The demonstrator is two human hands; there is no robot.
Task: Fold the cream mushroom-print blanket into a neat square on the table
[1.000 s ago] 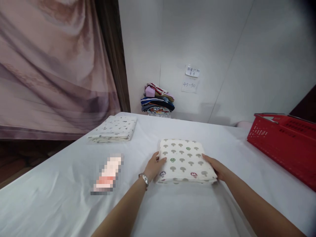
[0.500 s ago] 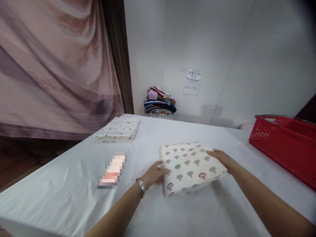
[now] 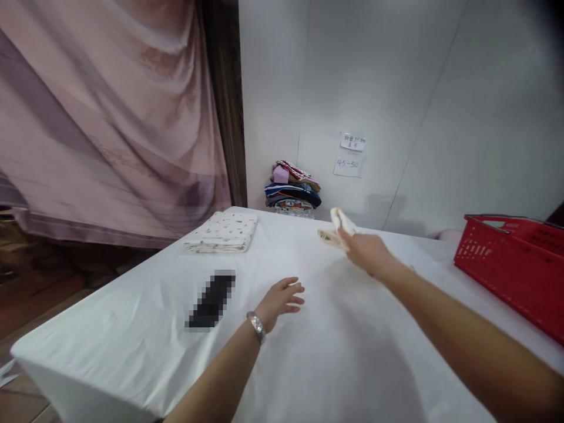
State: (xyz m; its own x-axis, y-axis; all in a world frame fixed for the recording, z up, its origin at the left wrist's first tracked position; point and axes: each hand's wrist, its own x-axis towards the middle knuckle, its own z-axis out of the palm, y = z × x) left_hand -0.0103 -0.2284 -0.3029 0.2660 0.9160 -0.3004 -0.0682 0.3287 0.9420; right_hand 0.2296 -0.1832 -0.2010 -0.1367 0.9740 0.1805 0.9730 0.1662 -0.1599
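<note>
My right hand [image 3: 365, 251] grips the folded white cloth [image 3: 344, 222], held up over the far middle of the table and seen nearly edge-on. Most of the cloth is hidden behind my fingers, and its mushroom print does not show from this side. Nearer to me, my left hand [image 3: 281, 301], with a silver bracelet at the wrist, hovers above the white tablecloth with its fingers spread and nothing in them. Another folded white cloth [image 3: 227, 230] with small dark marks lies flat at the table's far left.
A pixelated dark oblong [image 3: 211, 301] lies left of my left hand. At the right edge stands a red plastic basket [image 3: 506, 258]. Behind the white-covered table [image 3: 145, 305] is a pile of folded fabrics [image 3: 293, 191] against the wall. A pink curtain [image 3: 110, 117] hangs at the left.
My left hand has let go of the mushroom-print cloth. My right hand has lifted the cloth and carried it away from me, turning it edge-on. The pixelated oblong has turned from light to dark.
</note>
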